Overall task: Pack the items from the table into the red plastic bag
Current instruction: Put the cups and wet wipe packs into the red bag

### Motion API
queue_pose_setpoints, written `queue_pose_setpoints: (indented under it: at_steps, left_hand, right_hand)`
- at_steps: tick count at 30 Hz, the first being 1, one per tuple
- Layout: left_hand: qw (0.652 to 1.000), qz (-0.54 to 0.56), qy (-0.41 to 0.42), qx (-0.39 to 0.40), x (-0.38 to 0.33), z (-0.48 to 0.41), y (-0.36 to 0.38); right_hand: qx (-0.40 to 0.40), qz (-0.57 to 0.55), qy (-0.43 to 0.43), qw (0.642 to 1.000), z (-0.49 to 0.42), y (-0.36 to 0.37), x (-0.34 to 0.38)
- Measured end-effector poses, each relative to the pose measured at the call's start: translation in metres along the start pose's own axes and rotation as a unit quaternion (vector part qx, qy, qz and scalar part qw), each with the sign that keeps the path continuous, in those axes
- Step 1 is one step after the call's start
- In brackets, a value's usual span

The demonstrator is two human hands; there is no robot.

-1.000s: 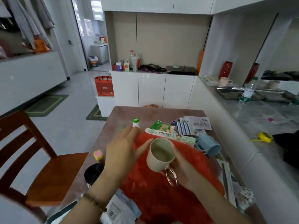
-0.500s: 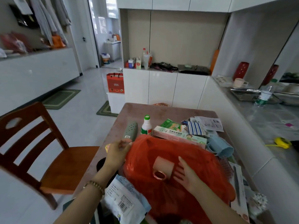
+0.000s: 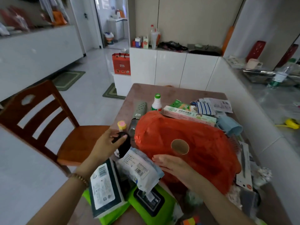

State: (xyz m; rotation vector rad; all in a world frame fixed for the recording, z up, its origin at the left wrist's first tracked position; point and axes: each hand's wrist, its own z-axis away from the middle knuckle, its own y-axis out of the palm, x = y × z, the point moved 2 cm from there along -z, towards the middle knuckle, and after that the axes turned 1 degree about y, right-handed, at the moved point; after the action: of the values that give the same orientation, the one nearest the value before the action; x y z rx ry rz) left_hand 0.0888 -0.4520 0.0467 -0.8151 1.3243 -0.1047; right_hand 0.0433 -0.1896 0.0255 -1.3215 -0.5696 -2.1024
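The red plastic bag [image 3: 186,143] lay spread across the middle of the surface [image 3: 178,93], filling the centre and right of the frame. A beige cup [image 3: 179,146] sat in it with only its round end showing through the plastic. The right hand [image 3: 172,166] rested flat against the bag's near edge, lower centre, fingers stretched out and together, gripping nothing. The left hand [image 3: 108,143], left of centre, curled its fingers around a black round object [image 3: 124,143] just beside the bag's left side; how firm the hold was could not be told.

Below the hands lay a white wipes packet [image 3: 138,168], a dark green tissue pack [image 3: 103,187] and a bright green pack [image 3: 151,207]. Beyond the bag, toward the top of the surface, stood a white bottle with a green cap [image 3: 157,103], a grey perforated case [image 3: 140,109], a long toothpaste box [image 3: 188,115] and a pale blue cup [image 3: 229,125] on its side. A wooden chair [image 3: 40,120] stood at the left.
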Motion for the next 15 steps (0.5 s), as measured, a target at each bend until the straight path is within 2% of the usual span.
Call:
queue_pose_setpoints:
  at_steps: [2,4,7,10,13,15]
  left_hand:
    - [0.994,-0.11,-0.027,0.0,0.028,0.018,-0.004]
    - [0.985,-0.162,-0.06,0.01,0.053,0.036,-0.002]
    - [0.981,-0.165,-0.101,0.013,0.076,0.06,0.01]
    - [0.983,-0.156,-0.089,-0.047,0.082,0.072,0.017]
    - [0.983,-0.142,-0.081,-0.084,0.082,0.077,0.021]
    - [0.983,-0.137,-0.075,-0.096,0.082,0.077,0.025]
  right_hand:
    - [-0.009,0.072,-0.002,0.997,-0.006,0.011,-0.006]
    - [-0.005,0.124,-0.007,0.992,-0.016,0.021,-0.01]
    - [-0.017,0.195,0.018,0.981,-0.034,0.032,-0.014]
    - [-0.044,0.262,0.036,0.963,-0.051,0.04,-0.006]
    - [-0.02,0.377,0.069,0.924,-0.064,0.051,-0.006]
    - [-0.012,0.399,0.081,0.913,-0.069,0.056,-0.016]
